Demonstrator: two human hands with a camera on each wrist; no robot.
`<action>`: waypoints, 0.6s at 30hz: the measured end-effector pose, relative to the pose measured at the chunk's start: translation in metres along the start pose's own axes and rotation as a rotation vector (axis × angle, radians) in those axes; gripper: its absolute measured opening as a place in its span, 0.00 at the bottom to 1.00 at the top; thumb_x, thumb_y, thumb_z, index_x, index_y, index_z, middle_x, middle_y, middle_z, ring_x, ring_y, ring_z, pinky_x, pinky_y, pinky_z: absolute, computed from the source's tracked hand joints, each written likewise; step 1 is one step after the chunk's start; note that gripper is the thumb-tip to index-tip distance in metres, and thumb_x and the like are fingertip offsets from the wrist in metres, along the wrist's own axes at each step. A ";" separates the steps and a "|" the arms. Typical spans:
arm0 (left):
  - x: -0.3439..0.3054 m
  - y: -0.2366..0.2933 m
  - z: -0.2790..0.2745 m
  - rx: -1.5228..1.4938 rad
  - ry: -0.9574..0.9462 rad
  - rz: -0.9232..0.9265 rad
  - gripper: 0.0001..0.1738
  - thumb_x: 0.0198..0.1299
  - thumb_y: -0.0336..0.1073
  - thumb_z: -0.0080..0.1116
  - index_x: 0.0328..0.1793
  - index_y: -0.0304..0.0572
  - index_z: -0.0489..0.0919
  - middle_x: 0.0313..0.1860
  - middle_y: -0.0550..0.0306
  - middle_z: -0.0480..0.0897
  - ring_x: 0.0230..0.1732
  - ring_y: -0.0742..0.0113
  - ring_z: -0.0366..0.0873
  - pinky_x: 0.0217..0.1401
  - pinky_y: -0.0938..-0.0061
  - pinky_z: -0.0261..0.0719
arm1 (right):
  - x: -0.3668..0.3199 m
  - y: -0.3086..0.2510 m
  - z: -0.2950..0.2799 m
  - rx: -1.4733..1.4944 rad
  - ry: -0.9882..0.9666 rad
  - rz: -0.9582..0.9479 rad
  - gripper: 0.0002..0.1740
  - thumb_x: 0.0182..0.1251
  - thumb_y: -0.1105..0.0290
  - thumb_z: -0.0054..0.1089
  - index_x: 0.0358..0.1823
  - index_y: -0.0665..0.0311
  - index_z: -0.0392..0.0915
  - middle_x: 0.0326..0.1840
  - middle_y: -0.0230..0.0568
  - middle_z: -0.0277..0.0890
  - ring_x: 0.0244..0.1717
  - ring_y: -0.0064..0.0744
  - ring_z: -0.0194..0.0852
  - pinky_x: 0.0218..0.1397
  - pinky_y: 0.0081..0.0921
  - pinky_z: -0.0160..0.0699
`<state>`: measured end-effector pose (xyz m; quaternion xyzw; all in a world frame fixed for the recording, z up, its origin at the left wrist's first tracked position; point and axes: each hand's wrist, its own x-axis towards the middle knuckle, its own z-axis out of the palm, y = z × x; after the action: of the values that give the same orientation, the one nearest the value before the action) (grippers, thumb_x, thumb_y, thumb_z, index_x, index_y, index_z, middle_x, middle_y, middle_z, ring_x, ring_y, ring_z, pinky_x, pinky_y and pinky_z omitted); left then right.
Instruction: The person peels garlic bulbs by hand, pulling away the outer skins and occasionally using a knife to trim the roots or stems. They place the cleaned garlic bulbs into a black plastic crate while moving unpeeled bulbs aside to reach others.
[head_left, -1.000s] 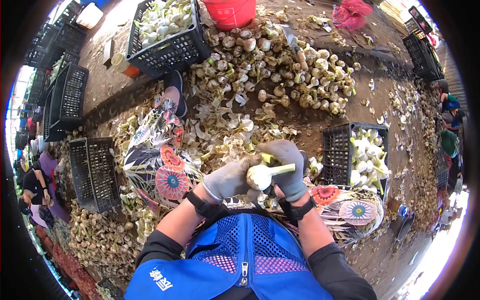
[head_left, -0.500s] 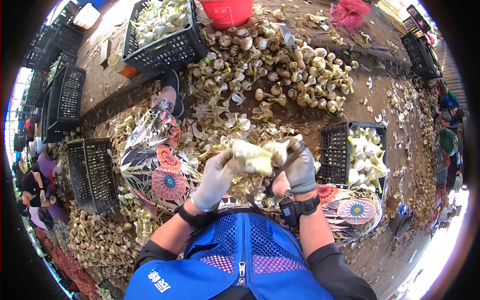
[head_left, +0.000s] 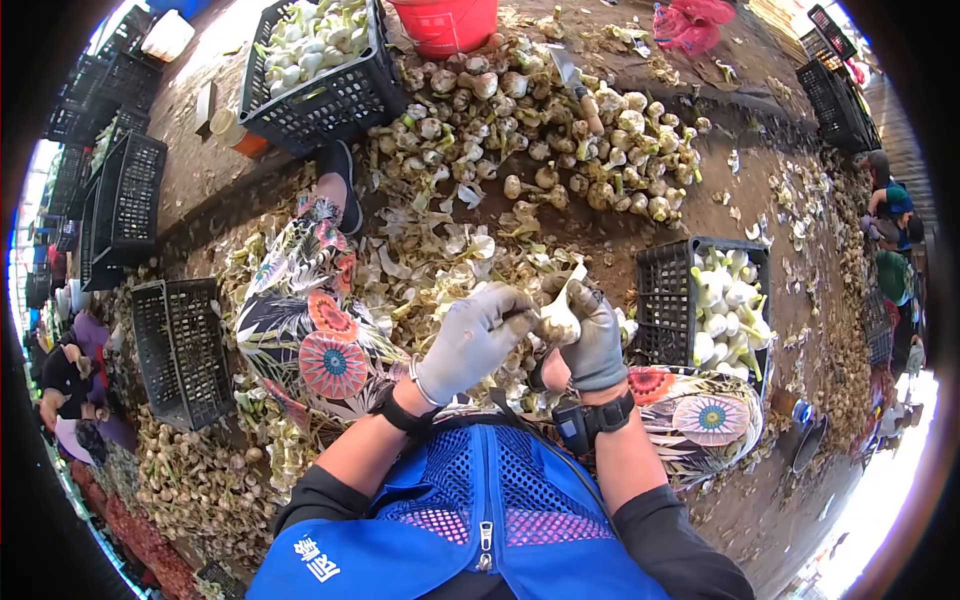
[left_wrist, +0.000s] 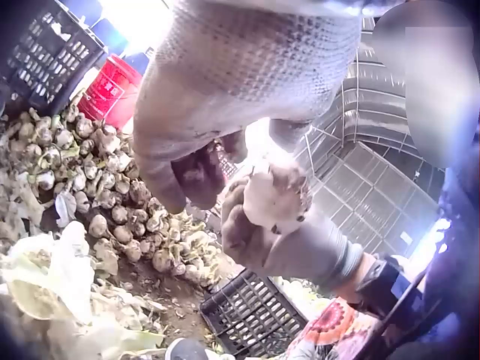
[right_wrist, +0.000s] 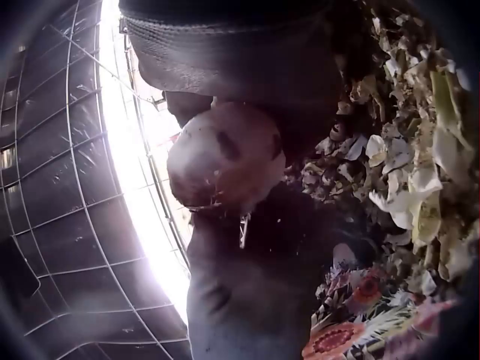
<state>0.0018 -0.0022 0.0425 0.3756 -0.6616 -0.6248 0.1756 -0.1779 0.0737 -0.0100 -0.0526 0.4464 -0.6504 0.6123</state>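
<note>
A whitish garlic bulb (head_left: 560, 324) with its stem pointing up sits in my gloved right hand (head_left: 598, 345), gripped by the fingers. My gloved left hand (head_left: 472, 345) is beside it, fingers curled and tips right at the bulb's near side. In the left wrist view the bulb (left_wrist: 276, 199) has its brown-spotted root end towards the camera, the right hand (left_wrist: 289, 251) behind it. The right wrist view has the bulb (right_wrist: 225, 156) between both dark gloves, a small white shred (right_wrist: 244, 230) below it. I cannot tell whether the left fingertips pinch its skin.
Unpeeled garlic (head_left: 540, 135) lies heaped ahead, a wooden-handled knife (head_left: 585, 100) on it. Garlic skins (head_left: 430, 265) litter the ground between the legs. Black crates of white garlic stand right (head_left: 665, 300) and front left (head_left: 330, 105); another black crate (head_left: 182, 350) is left. A red bucket (head_left: 445, 25) is ahead.
The left hand pulled a pale green-white stem piece away from the bulb, and that piece is gone from it now. The bulb has turned from lying sideways to stem-up in the right hand.
</note>
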 end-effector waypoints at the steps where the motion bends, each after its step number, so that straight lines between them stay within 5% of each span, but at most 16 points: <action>1: -0.001 0.003 0.002 0.008 -0.014 -0.007 0.12 0.65 0.34 0.63 0.51 0.35 0.83 0.40 0.53 0.84 0.42 0.68 0.80 0.50 0.74 0.77 | 0.001 -0.001 -0.004 -0.041 -0.004 0.024 0.16 0.79 0.65 0.49 0.54 0.70 0.79 0.50 0.44 0.83 0.50 0.39 0.83 0.56 0.37 0.85; 2: -0.008 0.003 0.005 0.037 -0.096 -0.052 0.09 0.67 0.35 0.60 0.45 0.35 0.82 0.37 0.51 0.84 0.43 0.58 0.84 0.47 0.66 0.79 | 0.004 -0.001 -0.005 0.012 -0.025 -0.014 0.15 0.80 0.64 0.50 0.51 0.69 0.80 0.45 0.41 0.84 0.48 0.36 0.84 0.53 0.35 0.87; 7: -0.027 -0.019 0.000 0.207 -0.317 0.121 0.11 0.64 0.39 0.62 0.46 0.39 0.82 0.42 0.48 0.83 0.45 0.47 0.82 0.49 0.61 0.79 | 0.011 0.007 -0.024 -0.016 0.113 -0.021 0.14 0.79 0.65 0.51 0.49 0.68 0.81 0.45 0.41 0.83 0.47 0.35 0.84 0.51 0.34 0.88; 9: -0.026 -0.023 -0.006 0.604 -0.273 -0.004 0.15 0.63 0.44 0.66 0.45 0.39 0.83 0.44 0.45 0.82 0.48 0.46 0.81 0.52 0.58 0.78 | 0.012 0.010 -0.028 -0.218 0.073 -0.147 0.12 0.78 0.67 0.52 0.49 0.67 0.81 0.45 0.41 0.82 0.46 0.35 0.84 0.53 0.35 0.87; 11: -0.021 -0.019 -0.007 0.652 -0.182 -0.008 0.19 0.62 0.48 0.67 0.47 0.40 0.83 0.48 0.44 0.81 0.51 0.45 0.80 0.53 0.54 0.77 | 0.012 0.010 -0.024 -0.201 0.042 -0.146 0.12 0.78 0.68 0.53 0.51 0.69 0.81 0.45 0.39 0.82 0.46 0.32 0.84 0.53 0.33 0.86; 13: -0.008 -0.009 0.003 0.651 0.276 0.127 0.19 0.61 0.48 0.68 0.49 0.42 0.82 0.49 0.44 0.81 0.52 0.45 0.80 0.53 0.55 0.77 | 0.017 0.021 -0.035 -0.594 0.043 -0.427 0.23 0.80 0.61 0.48 0.52 0.76 0.82 0.43 0.41 0.83 0.41 0.26 0.82 0.44 0.27 0.83; 15: 0.003 -0.005 0.006 0.627 0.317 0.249 0.16 0.60 0.44 0.68 0.49 0.45 0.81 0.46 0.47 0.81 0.50 0.46 0.80 0.51 0.56 0.77 | 0.018 0.032 -0.045 -0.657 0.056 -0.423 0.23 0.80 0.60 0.48 0.50 0.75 0.82 0.43 0.42 0.83 0.41 0.29 0.83 0.42 0.28 0.84; 17: 0.011 -0.019 0.010 0.637 0.131 0.342 0.13 0.57 0.38 0.67 0.47 0.46 0.80 0.41 0.51 0.82 0.45 0.48 0.80 0.47 0.57 0.77 | 0.016 0.033 -0.035 -0.777 0.071 -0.414 0.23 0.80 0.58 0.46 0.47 0.73 0.82 0.42 0.43 0.84 0.40 0.35 0.85 0.40 0.30 0.84; 18: 0.014 -0.022 0.011 0.674 0.152 0.443 0.10 0.56 0.34 0.64 0.45 0.48 0.80 0.38 0.54 0.82 0.40 0.50 0.80 0.43 0.58 0.77 | 0.019 0.022 -0.025 0.029 0.309 0.128 0.15 0.78 0.63 0.51 0.48 0.69 0.79 0.42 0.43 0.83 0.43 0.40 0.85 0.42 0.32 0.87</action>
<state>-0.0090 -0.0030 0.0160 0.3057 -0.8792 -0.2906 0.2216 -0.1812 0.0743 -0.0482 0.0855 0.5284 -0.6165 0.5773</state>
